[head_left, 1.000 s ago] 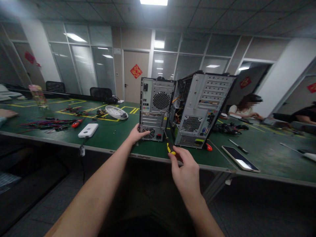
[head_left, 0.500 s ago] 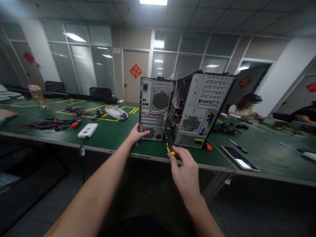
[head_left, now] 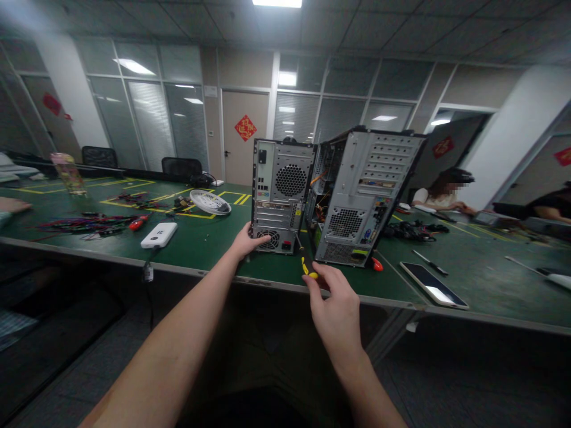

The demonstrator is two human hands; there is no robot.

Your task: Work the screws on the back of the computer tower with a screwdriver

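R hand, lower centre-right of frame, pinches the yellow end of a screwdriver btwn thumb & fingertips. Driver slants up & left from the hand, shaft at the small PC's lower right edge; can't tell if the tip touches. L hand, centre, has thumb spread wide from the fingers: thumb lies across the PC's back by the lower fan grille, fingers at its left side, partly hidden.

Both hands are at the near edge of a green table. Phone lies right of the R hand, lower right of frame, w/ a thin tool just beyond. White pack, centre-left, has a cable hanging off the edge. Small PC is upright, back to camera; big PC stands just right of it, red item by its base. Wire pile mid-left, black cables mid-right; white basket & yellow tape farther back.

Bkgd: person seated at right, dark chairs upper left, door w/ red sign upper centre, glass walls, ceiling light at top.
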